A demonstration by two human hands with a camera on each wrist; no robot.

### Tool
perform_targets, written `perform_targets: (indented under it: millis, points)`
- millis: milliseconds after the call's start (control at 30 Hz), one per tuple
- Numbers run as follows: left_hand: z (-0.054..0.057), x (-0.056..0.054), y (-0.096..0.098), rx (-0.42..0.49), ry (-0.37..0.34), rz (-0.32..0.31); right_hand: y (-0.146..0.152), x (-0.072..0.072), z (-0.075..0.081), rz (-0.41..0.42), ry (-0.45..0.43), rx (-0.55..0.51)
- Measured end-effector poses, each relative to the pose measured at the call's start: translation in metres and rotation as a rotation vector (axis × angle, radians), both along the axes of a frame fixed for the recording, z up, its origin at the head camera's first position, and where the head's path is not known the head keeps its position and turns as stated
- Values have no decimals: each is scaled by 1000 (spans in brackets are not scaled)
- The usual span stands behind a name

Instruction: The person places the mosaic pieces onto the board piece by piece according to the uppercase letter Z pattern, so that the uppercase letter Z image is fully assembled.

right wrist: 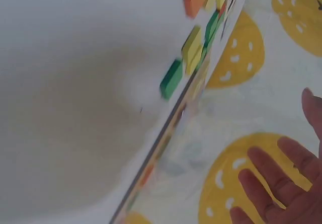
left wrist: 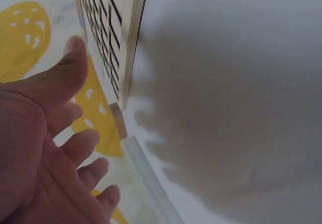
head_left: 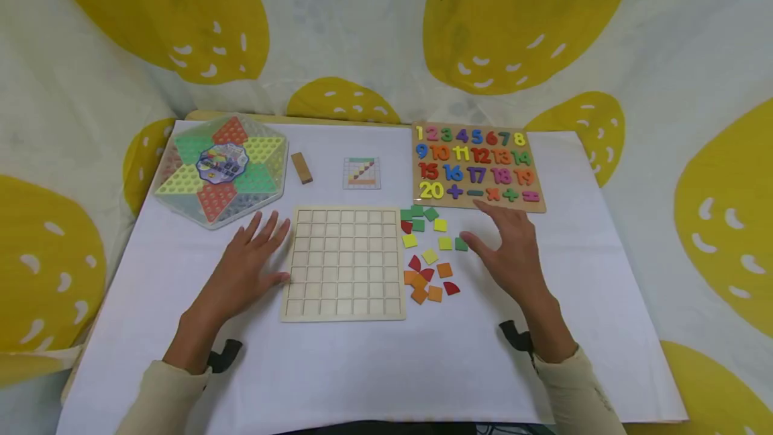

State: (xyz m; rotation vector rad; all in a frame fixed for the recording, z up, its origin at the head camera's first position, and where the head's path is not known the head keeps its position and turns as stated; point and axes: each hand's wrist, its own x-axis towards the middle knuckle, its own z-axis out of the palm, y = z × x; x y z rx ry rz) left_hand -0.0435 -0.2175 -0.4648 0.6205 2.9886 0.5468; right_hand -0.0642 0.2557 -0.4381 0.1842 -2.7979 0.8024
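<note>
A square wooden grid board (head_left: 347, 264) lies at the middle of the table, its cells bare. Along its right edge are scattered several small flat tiles: green squares (head_left: 418, 225), yellow squares (head_left: 445, 243), orange squares (head_left: 435, 294) and red quarter-circles (head_left: 451, 288). My left hand (head_left: 247, 270) is beside the board's left edge, fingers spread, holding nothing; the left wrist view shows its thumb near the board's side. To the right of the tiles my right hand (head_left: 512, 254) hovers with thumb and forefinger apart, the thumb nearest a green tile (head_left: 461, 244). Nothing is in its grasp.
A number puzzle board (head_left: 477, 166) lies at the back right. At the back left is a hexagonal Chinese checkers box (head_left: 220, 170). Between them lie a small wooden block (head_left: 301, 168) and a pattern card (head_left: 362, 173). A lemon-print cloth (head_left: 362, 19) hangs behind.
</note>
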Motion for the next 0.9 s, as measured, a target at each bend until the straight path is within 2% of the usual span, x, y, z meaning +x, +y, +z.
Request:
perform_targets:
  millis: [133, 233, 433, 567, 700, 900]
  points:
    - [-12, 3, 3, 38, -141, -8, -20, -14, -6, 45, -58, -52]
    - [-17, 3, 6, 61, -205, -8, -33, -27, -10, 71, -106, -48]
    - [-19, 3, 9, 88, -259, -1, -52, -57, -20, 143, -199, -32]
    - [-18, 6, 9, 129, -296, 24, -65, -73, -27, 182, -225, 12]
    - [-18, 10, 7, 156, -318, 48, -77, -83, -33, 211, -225, 84]
    - [-20, 14, 6, 185, -299, 44, -90, -90, -37, 226, -240, 196]
